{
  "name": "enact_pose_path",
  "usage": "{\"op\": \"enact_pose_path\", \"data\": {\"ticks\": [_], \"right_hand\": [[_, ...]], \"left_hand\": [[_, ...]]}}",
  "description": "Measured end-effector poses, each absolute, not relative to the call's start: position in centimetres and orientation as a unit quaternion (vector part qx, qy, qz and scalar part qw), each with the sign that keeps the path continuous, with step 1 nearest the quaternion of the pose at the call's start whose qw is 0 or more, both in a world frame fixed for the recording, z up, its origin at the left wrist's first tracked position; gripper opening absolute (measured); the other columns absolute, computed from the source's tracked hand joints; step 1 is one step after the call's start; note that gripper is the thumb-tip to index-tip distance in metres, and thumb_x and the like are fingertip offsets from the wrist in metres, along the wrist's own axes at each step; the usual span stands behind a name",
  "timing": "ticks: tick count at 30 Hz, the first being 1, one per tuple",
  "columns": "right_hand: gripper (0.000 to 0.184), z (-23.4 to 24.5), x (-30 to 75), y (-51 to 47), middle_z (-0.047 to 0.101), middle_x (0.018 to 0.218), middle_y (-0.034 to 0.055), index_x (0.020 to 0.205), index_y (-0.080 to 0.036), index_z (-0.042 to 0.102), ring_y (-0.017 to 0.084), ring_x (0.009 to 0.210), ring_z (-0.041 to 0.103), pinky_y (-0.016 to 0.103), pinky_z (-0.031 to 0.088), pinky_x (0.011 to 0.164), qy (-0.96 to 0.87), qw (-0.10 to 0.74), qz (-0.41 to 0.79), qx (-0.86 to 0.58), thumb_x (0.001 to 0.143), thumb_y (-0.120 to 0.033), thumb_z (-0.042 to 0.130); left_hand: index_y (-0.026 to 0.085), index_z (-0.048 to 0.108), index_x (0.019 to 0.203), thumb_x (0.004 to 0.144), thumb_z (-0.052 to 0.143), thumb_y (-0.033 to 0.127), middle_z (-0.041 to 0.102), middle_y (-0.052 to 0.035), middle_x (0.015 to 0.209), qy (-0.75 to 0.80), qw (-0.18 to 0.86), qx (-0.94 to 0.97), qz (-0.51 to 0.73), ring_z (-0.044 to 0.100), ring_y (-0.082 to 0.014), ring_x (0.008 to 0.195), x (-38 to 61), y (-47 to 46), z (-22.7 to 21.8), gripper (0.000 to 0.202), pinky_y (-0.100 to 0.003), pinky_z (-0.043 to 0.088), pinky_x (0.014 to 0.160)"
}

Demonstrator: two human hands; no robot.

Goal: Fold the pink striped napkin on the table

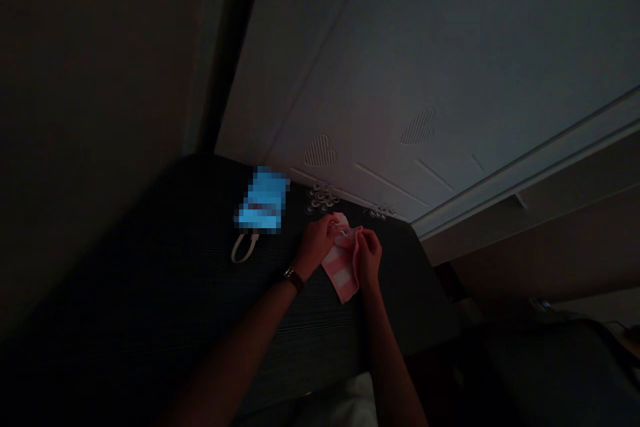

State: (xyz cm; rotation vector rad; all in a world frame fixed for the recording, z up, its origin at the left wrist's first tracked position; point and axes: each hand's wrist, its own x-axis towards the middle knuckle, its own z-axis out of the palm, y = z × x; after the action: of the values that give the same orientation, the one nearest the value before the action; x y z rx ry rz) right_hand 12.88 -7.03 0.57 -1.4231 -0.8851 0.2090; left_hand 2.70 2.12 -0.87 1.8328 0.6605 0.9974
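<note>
Pinching the pink-and-white cloth [343,277] just below the frame's centre, the left hand [316,242] and right hand [370,257] could lose an edge if either grip slackens.

The cloth [341,275] is between the left hand [319,240] and right hand [370,255], over the table [200,307]. Left of these 2 lies a device [265,200]; beyond them stands a panel [370,120].
</note>
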Motion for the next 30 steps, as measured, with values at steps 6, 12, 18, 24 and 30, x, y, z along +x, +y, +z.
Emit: {"op": "enact_pose_path", "data": {"ticks": [6,12,18,24,30], "right_hand": [[0.023,1.0,11.9,-7.5,0.055,0.073,0.0001,0.084,-0.016,0.057,0.011,0.066,0.049,0.023,0.039,0.061,-0.402,0.598,-0.017,-0.693,0.08,-0.036,0.049],[0.022,1.2,11.8,-7.8,0.055,0.075,0.0009,0.085,-0.016,0.055,0.012,0.068,0.051,0.023,0.04,0.062,-0.412,0.561,-0.043,-0.717,0.082,-0.036,0.047],[0.022,1.2,11.8,-8.0,0.057,0.078,0.0018,0.087,-0.016,0.055,0.013,0.071,0.051,0.024,0.039,0.065,-0.447,0.5,-0.062,-0.739,0.083,-0.036,0.045],[0.023,1.3,11.6,-8.0,0.057,0.077,0.0015,0.086,-0.017,0.056,0.013,0.07,0.051,0.024,0.039,0.064,-0.442,0.506,-0.061,-0.738,0.084,-0.036,0.045],[0.024,1.5,11.4,-8.0,0.058,0.074,0.0008,0.085,-0.016,0.056,0.012,0.066,0.051,0.023,0.038,0.062,-0.419,0.525,-0.059,-0.738,0.083,-0.038,0.046]], "left_hand": [[0.018,0.052,0.096,0.085,0.045,0.025,0.064,-0.0048,0.092,0.232,0.425,0.762,0.43,0.062,-0.0164,0.082,2.6,1.6,-0.5,0.015,-0.026,0.046,0.071],[0.02,0.049,0.093,0.082,0.045,0.014,0.06,-0.0022,0.092,0.223,0.391,0.781,0.432,0.058,-0.0153,0.085,2.6,1.3,-0.2,0.012,-0.026,0.045,0.074],[0.019,0.049,0.096,0.079,0.045,0.008,0.053,-0.0045,0.102,0.247,0.371,0.779,0.441,0.054,-0.0167,0.094,2.2,1.4,0.3,0.021,-0.028,0.043,0.082],[0.019,0.047,0.104,0.078,0.044,0.007,0.052,-0.0055,0.106,0.257,0.376,0.771,0.444,0.052,-0.0168,0.099,2.0,1.3,0.6,0.029,-0.028,0.042,0.086],[0.019,0.05,0.101,0.079,0.046,0.01,0.057,-0.0046,0.102,0.228,0.417,0.753,0.454,0.054,-0.0161,0.096,2.1,1.6,0.3,0.024,-0.027,0.044,0.083]]}}
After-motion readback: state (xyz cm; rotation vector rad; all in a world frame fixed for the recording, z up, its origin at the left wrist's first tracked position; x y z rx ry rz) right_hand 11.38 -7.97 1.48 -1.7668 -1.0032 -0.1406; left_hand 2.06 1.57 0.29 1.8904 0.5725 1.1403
